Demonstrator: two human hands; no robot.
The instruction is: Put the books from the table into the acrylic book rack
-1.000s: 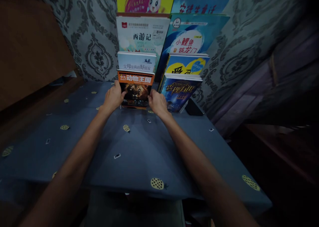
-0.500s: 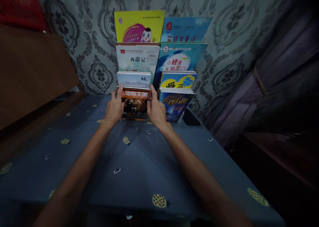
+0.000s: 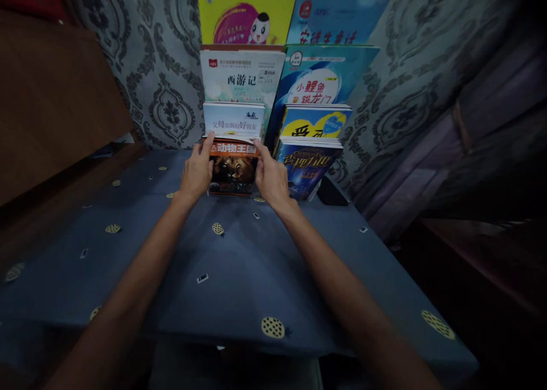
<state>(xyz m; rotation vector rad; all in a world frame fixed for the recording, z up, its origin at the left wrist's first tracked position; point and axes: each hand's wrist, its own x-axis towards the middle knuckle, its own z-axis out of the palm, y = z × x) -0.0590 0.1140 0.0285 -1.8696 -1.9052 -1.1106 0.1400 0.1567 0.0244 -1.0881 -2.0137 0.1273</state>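
A book with a lion on its cover (image 3: 233, 167) stands upright at the front of the left stack. My left hand (image 3: 197, 167) grips its left edge, thumb near the top corner. On the opposite edge my right hand (image 3: 272, 176) is closed, thumb at the upper right corner. Directly behind rises a pale blue book (image 3: 235, 116), then a white book (image 3: 243, 73) and a tall yellow book (image 3: 239, 5). Beside my right hand stands a dark blue book (image 3: 310, 165) at the front of the right stack.
Behind the dark blue book are a yellow-and-blue book (image 3: 316, 122) and two taller blue books. A dark flat object (image 3: 332, 191) lies right of them. The table's cloth (image 3: 171, 276) has pineapple prints. A brown wooden panel (image 3: 60, 110) stands left, a curtain (image 3: 414, 156) right.
The view has tipped down and come closer, so the books sit larger. The lion book's top edge now shows tilted slightly away from the pale blue book; both hands stay on its sides.
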